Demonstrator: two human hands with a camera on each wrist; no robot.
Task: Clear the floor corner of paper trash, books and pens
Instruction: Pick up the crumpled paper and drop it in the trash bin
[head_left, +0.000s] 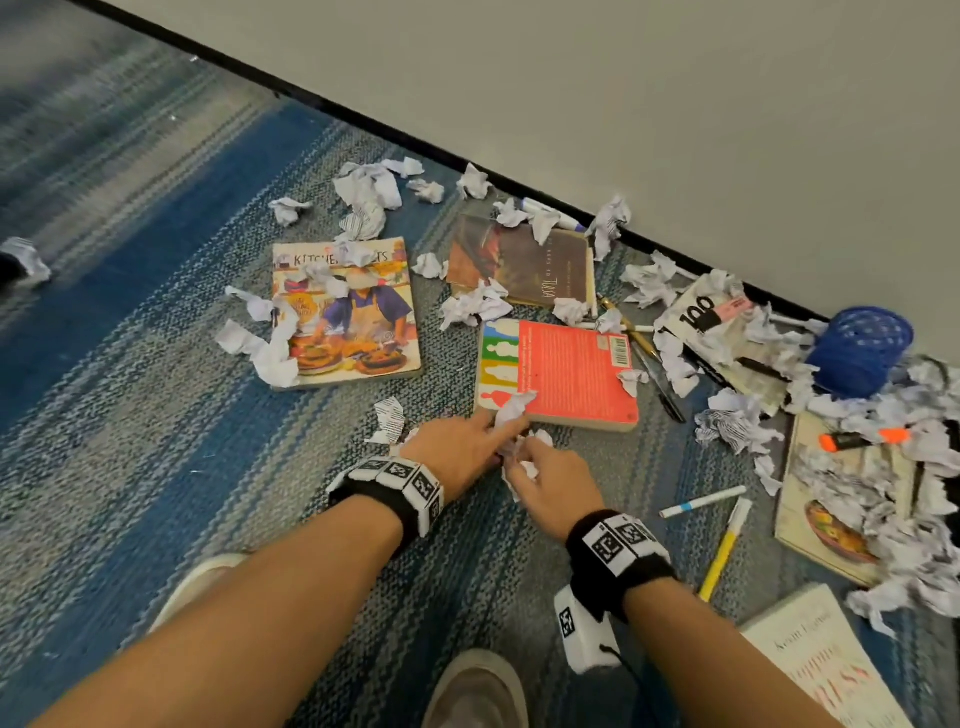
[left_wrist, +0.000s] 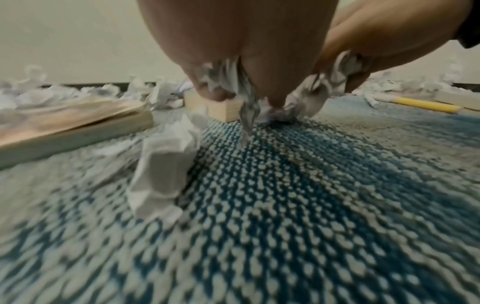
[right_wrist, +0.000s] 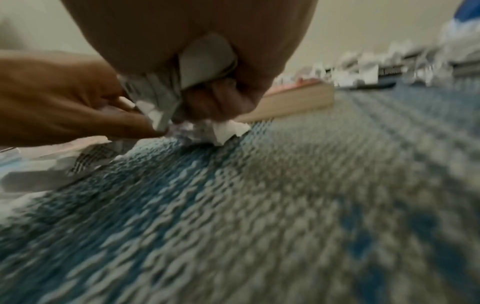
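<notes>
Crumpled white paper scraps litter the blue-grey carpet (head_left: 156, 395) along the wall. My left hand (head_left: 496, 431) pinches a paper scrap (head_left: 511, 408) at the near left corner of the red book (head_left: 566, 374). Beside it, my right hand (head_left: 519, 460) grips a wad of crumpled paper (head_left: 525, 470) low on the carpet. In the left wrist view, paper scraps (left_wrist: 233, 82) hang between my left fingers. The right wrist view shows my fingers curled round a wad of paper (right_wrist: 205, 61). A kitchen cookbook (head_left: 353, 322) and a brown book (head_left: 524, 265) lie further off.
A yellow pen (head_left: 722, 551), a white marker (head_left: 701, 501), an orange highlighter (head_left: 862, 440) and a black pen (head_left: 660, 379) lie to the right. A blue mesh holder (head_left: 857, 348) lies tipped by the wall. More books (head_left: 821, 670) sit under paper at right. My shoes (head_left: 478, 686) are below.
</notes>
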